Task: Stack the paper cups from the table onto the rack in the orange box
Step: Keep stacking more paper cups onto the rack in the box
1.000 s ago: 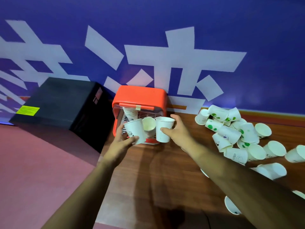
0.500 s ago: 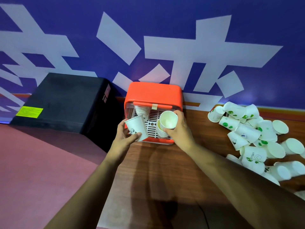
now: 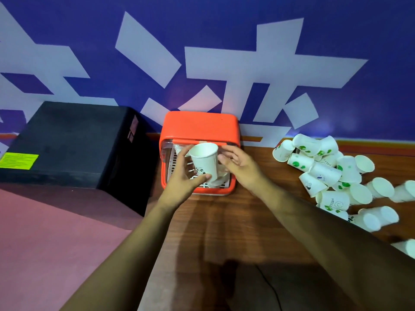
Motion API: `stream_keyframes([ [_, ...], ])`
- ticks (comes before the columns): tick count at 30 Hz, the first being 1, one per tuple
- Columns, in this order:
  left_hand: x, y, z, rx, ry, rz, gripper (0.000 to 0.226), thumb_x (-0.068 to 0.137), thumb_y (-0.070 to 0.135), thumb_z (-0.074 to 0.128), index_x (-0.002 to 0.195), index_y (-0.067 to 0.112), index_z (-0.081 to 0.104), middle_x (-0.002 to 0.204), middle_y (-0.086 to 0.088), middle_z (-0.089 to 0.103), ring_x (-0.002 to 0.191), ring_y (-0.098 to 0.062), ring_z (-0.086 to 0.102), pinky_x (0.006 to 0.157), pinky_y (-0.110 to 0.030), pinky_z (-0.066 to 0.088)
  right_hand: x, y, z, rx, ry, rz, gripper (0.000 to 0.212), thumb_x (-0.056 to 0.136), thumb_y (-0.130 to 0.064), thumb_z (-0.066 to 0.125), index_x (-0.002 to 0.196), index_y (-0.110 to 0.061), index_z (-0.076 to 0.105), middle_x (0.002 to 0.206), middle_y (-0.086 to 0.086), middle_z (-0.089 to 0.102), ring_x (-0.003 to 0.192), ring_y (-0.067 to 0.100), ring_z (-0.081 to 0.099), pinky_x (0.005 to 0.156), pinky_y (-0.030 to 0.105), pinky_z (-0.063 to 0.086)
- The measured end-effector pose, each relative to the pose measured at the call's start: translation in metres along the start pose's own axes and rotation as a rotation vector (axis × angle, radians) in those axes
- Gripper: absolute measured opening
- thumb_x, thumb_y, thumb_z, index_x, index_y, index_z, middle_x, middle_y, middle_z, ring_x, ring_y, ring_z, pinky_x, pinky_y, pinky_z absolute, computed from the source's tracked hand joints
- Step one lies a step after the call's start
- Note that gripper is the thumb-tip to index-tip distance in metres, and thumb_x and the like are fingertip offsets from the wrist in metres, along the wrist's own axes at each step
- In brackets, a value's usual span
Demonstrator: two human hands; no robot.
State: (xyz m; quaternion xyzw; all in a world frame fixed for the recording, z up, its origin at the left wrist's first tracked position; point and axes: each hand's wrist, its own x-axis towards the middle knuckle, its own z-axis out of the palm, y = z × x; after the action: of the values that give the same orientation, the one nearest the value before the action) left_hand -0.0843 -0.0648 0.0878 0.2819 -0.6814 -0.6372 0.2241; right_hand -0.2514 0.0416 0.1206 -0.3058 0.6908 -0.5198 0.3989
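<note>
The letters "HELL" show on a white paper cup [image 3: 333, 199] lying right of the orange plastic box [image 3: 199, 126]. The yellow label [image 3: 19, 161] on the black box [image 3: 67, 140], left of the orange one, is too blurred to read.

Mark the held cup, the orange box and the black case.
held cup [image 3: 204, 162], head view, side wall
orange box [image 3: 199, 125], head view, top panel
black case [image 3: 74, 135], head view, top face

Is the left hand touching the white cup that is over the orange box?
Touching. The head view shows the left hand gripping the paper cup, with its thumb lying across the cup's lower front and no gap between them.
</note>
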Motion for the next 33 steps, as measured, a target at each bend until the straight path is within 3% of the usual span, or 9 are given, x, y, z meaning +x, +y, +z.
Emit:
stream_keyframes([
  [3, 0.014, 0.006, 0.015, 0.07, -0.044, 0.028, 0.085, 0.08, 0.005, 0.081, 0.147, 0.027, 0.035, 0.14, 0.01, 0.051, 0.126, -0.006, 0.053, 0.1, -0.026, 0.046, 0.001, -0.006, -0.003, 0.104, -0.01, -0.023, 0.033, 0.094, -0.02, 0.062, 0.127, -0.024, 0.056, 0.123, -0.002, 0.066, 0.112, 0.007, 0.064, 0.094, 0.03, 0.053],
  [7, 0.025, 0.005, 0.016, 0.036, -0.092, -0.001, 0.079, 0.087, 0.021, 0.077, 0.152, 0.03, 0.034, 0.15, 0.012, 0.046, 0.137, -0.006, 0.046, 0.111, -0.03, 0.041, 0.003, -0.004, -0.007, 0.163, 0.025, -0.044, 0.034, 0.092, -0.007, 0.064, 0.122, -0.022, 0.056, 0.121, -0.001, 0.065, 0.106, 0.003, 0.065, 0.095, 0.028, 0.053],
  [10, 0.026, 0.005, 0.014, 0.031, -0.113, -0.006, 0.062, 0.093, 0.026, 0.069, 0.148, 0.036, 0.039, 0.149, 0.016, 0.048, 0.139, -0.004, 0.044, 0.113, -0.029, 0.04, 0.004, 0.006, -0.01, 0.107, 0.005, -0.063, 0.042, 0.089, -0.009, 0.068, 0.125, -0.025, 0.055, 0.129, 0.0, 0.062, 0.118, 0.011, 0.061, 0.101, 0.032, 0.05],
  [15, 0.026, -0.005, 0.013, 0.138, -0.107, -0.012, 0.059, 0.092, 0.04, 0.069, 0.143, 0.047, 0.041, 0.15, 0.015, 0.046, 0.14, -0.007, 0.043, 0.117, -0.043, 0.039, 0.007, 0.023, -0.012, 0.002, 0.012, -0.054, 0.044, 0.087, -0.009, 0.071, 0.117, -0.037, 0.055, 0.122, -0.02, 0.059, 0.119, 0.0, 0.056, 0.106, 0.027, 0.044],
  [18, 0.029, -0.006, 0.016, 0.154, -0.121, -0.019, 0.061, 0.092, 0.041, 0.067, 0.147, 0.04, 0.04, 0.151, 0.015, 0.045, 0.14, -0.007, 0.043, 0.117, -0.043, 0.038, 0.008, 0.028, -0.016, -0.049, 0.017, -0.065, 0.046, 0.088, -0.013, 0.071, 0.127, -0.029, 0.052, 0.127, -0.015, 0.058, 0.12, -0.006, 0.053, 0.098, 0.014, 0.043],
  [21, 0.032, -0.008, 0.019, 0.154, -0.123, -0.014, 0.063, 0.09, 0.044, 0.066, 0.147, 0.038, 0.041, 0.15, 0.014, 0.046, 0.141, -0.011, 0.043, 0.118, -0.048, 0.036, 0.008, 0.029, -0.02, -0.105, 0.032, -0.062, 0.051, 0.089, -0.022, 0.071, 0.135, -0.029, 0.049, 0.139, -0.01, 0.054, 0.127, 0.001, 0.049, 0.096, 0.014, 0.044],
  [25, 0.033, -0.014, 0.02, 0.245, -0.149, -0.002, 0.061, 0.09, 0.042, 0.068, 0.145, 0.036, 0.042, 0.146, 0.017, 0.048, 0.138, -0.008, 0.045, 0.116, -0.042, 0.038, 0.006, 0.036, -0.024, -0.232, 0.02, -0.031, 0.051, 0.09, -0.026, 0.07, 0.135, -0.034, 0.047, 0.133, -0.013, 0.053, 0.124, 0.004, 0.049, 0.085, 0.006, 0.044],
  [30, 0.035, -0.037, 0.021, 0.397, -0.149, -0.008, 0.069, 0.085, 0.047, 0.067, 0.147, 0.027, 0.044, 0.136, 0.001, 0.046, 0.133, -0.011, 0.043, 0.114, -0.045, 0.04, 0.006, 0.053, -0.019, -0.467, 0.047, 0.007, 0.059, 0.091, -0.03, 0.068, 0.143, -0.029, 0.041, 0.147, -0.005, 0.046, 0.132, 0.013, 0.043, 0.096, 0.022, 0.039],
  [33, 0.036, -0.045, 0.024, 0.408, -0.151, -0.079, 0.067, 0.09, 0.032, 0.072, 0.149, 0.025, 0.041, 0.139, -0.003, 0.045, 0.133, -0.016, 0.044, 0.113, -0.045, 0.04, 0.012, 0.064, -0.013, -0.522, 0.053, -0.027, 0.059, 0.092, -0.026, 0.066, 0.146, -0.02, 0.042, 0.149, -0.001, 0.045, 0.135, 0.018, 0.045, 0.107, 0.03, 0.041],
])
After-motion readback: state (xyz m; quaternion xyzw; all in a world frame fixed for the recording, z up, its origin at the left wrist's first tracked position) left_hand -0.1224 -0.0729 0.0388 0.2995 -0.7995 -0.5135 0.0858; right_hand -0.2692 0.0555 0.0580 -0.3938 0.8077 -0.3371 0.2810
